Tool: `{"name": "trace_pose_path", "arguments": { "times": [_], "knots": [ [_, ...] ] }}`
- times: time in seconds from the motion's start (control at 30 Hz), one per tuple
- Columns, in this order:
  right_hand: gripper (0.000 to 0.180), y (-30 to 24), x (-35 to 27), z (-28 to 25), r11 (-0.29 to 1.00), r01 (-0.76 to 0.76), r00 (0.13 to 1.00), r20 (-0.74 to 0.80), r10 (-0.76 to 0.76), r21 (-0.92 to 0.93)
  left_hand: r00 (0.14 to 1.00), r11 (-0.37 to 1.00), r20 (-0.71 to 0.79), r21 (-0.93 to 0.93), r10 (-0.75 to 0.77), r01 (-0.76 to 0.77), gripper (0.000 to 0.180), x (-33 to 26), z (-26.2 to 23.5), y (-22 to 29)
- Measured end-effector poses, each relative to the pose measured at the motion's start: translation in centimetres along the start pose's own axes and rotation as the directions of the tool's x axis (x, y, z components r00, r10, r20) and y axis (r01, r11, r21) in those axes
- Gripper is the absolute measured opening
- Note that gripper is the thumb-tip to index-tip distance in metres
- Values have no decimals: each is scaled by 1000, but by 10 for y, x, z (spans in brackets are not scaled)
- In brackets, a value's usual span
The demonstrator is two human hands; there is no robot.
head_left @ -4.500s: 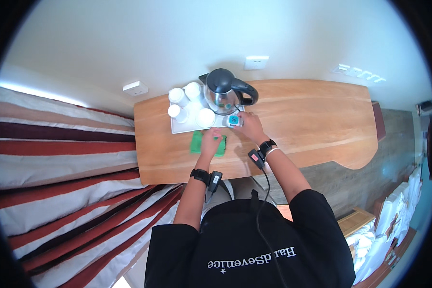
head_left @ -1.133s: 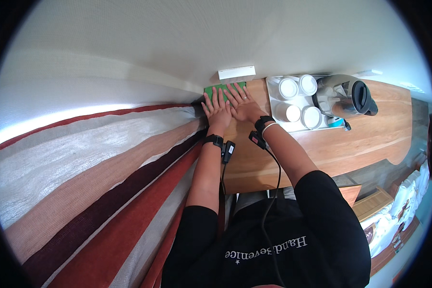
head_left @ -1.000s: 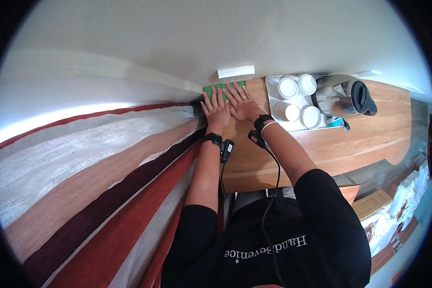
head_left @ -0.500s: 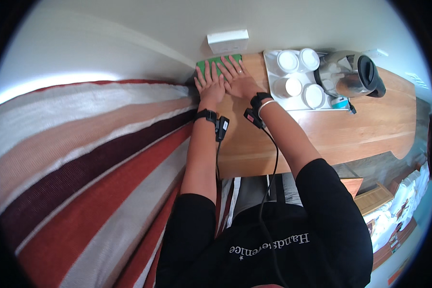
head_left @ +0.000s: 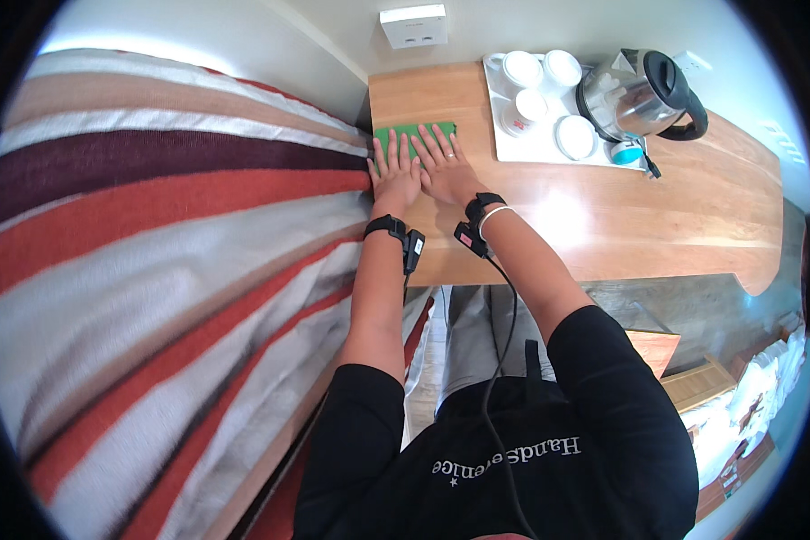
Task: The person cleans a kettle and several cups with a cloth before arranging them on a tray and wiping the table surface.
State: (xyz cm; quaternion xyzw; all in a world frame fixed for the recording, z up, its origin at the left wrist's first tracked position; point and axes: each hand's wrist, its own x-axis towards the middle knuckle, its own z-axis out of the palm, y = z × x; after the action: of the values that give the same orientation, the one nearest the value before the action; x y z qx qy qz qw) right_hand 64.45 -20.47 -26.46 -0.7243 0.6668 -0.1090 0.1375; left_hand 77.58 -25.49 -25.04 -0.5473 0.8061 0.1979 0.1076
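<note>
A green cloth [head_left: 412, 135] lies flat on the wooden counter [head_left: 657, 216], close to its left end. My left hand [head_left: 392, 173] presses on the cloth's left part with fingers spread. Beside it my right hand [head_left: 444, 164] lies palm down on the cloth's right part, fingers apart too. Both wrists carry black bands with small devices, and a cable runs from the right one down my arm.
A white tray [head_left: 506, 139] at the back holds several white cups and lids. A steel kettle [head_left: 637, 92] with a black handle stands on its right. A striped red, white and maroon curtain [head_left: 171, 270] fills the left. A white wall box [head_left: 413, 25] sits above the counter.
The cloth went from the counter's middle by the tray to its left end. In the last second both hands stayed flat on it, and the view shifted slightly.
</note>
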Motion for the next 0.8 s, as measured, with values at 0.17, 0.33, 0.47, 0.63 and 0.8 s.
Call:
{"name": "trace_pose_path", "arguments": {
  "times": [0.17, 0.33, 0.47, 0.63, 0.8],
  "knots": [
    [63, -16, -49, 4, 999, 9, 998, 57, -7, -37, 999, 999, -24, -26, -25, 24, 62, -51, 23, 6],
    [63, -29, -89, 12, 999, 13, 1000, 27, -12, -36, 995, 999, -95, 37, 18, -15, 62, -89, 45, 5],
    [63, -36, -120, 21, 999, 0, 1000, -10, -1, -54, 998, 999, -64, 47, 20, -17, 62, -114, 55, 11],
    [62, -48, -169, 34, 998, 7, 998, -67, -10, -56, 1000, 999, -4, 41, 19, -19, 62, -158, 73, 17],
    [64, -71, -210, 34, 999, -4, 1000, 9, 4, -32, 999, 998, 19, 28, 47, -48, 64, -198, 92, 7]
  ]
}}
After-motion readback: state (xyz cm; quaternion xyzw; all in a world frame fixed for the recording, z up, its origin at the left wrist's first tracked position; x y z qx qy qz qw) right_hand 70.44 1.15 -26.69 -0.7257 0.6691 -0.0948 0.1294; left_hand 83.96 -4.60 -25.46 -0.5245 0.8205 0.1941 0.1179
